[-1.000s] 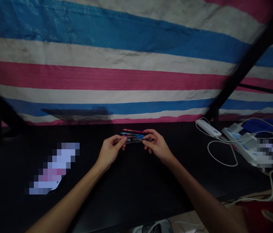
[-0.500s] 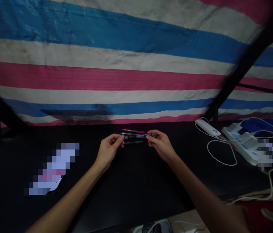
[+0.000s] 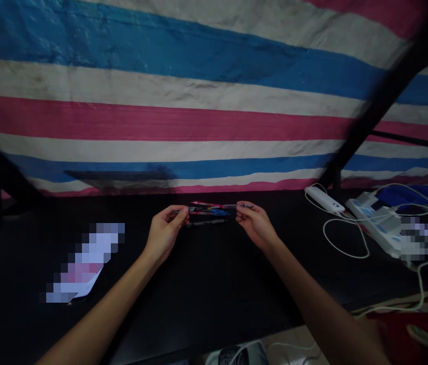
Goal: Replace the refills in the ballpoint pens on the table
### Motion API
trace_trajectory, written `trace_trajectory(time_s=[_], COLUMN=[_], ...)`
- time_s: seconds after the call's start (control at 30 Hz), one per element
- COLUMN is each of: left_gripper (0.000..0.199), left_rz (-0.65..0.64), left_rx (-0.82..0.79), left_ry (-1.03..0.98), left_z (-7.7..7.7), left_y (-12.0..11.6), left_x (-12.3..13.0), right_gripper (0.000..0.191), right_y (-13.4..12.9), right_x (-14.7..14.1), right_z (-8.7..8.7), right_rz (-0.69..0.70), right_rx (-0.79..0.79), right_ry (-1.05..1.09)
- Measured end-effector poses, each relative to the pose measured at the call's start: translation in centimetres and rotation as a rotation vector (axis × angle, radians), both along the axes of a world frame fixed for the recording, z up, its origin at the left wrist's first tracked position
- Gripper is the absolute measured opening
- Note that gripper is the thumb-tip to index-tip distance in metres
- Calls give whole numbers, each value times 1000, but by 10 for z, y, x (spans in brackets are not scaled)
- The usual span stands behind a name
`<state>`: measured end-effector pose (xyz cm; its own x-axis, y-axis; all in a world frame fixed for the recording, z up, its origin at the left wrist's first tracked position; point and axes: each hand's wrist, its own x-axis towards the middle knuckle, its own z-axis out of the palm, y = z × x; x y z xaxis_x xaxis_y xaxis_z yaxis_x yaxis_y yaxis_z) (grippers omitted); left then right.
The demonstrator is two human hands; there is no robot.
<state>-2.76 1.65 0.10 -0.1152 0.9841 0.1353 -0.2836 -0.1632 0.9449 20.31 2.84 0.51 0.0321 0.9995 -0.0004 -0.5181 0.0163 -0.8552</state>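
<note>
My left hand [image 3: 166, 228] pinches a short dark pen piece [image 3: 192, 209] between thumb and fingers; whether it is a cap or a barrel I cannot tell. Across a gap, my right hand [image 3: 256, 224] grips a slim pen part [image 3: 247, 206], its thin pale tip pointing left. Between the hands lie a red pen [image 3: 202, 204], a blue pen [image 3: 219, 213] and, nearest me, a black pen [image 3: 209, 222], all roughly crosswise on the black tabletop [image 3: 206, 284]. The fingers hide parts of both held pieces.
At left lies a phone-like slab [image 3: 92, 281] with a blurred screen. On the right are a white power bank [image 3: 323, 199], a white power strip [image 3: 375, 223] and loose white cables [image 3: 367, 248]. Striped sheeting [image 3: 198, 121] hangs behind, with a dark slanted post [image 3: 373, 111] at right.
My hands have drawn slightly apart, and the pen held between them has separated into two pieces. The left hand moved a little left, the right hand a little right.
</note>
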Motion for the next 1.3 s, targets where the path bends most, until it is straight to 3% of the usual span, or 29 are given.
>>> trace_trajectory(time_s=[0.37,0.47,0.6,0.67,0.77,0.9,1.07,1.17,1.3], left_gripper=[19,19,19,20,20,19,19,18,19], left_rz=[-105,-97,-89,-90,-65,-60,-79,-82,-73], left_rx=[43,75,133,143,147,132,129,127,106], left_ry=[243,330,442,443,416,392,368,370,364], left_z=[-4,-3,-2,-1,-1,-2,-3,-4,-3], left_y=[-9,-13,-15,-15,-13,-10,-9,-9,-8], left_x=[12,14,16,16,14,10,9,10,9], right_gripper=[23,24,47,50,33,39,30,35,32], right_y=[-10,-11,-11,-11,-11,-13,-12,-13,-16], right_x=[-23,-25,-21,-17,-10,-4,-7,-9,-9], right_z=[-11,-14,-14,-10,0,8,2,2,6], right_rz=[149,87,30,53,70,154,104,148,201], right_rx=[49,78,-16,-41,53,195,178,130,225], right_ry=[-135,-261,-487,-508,-414,-334,-470,-544,-572])
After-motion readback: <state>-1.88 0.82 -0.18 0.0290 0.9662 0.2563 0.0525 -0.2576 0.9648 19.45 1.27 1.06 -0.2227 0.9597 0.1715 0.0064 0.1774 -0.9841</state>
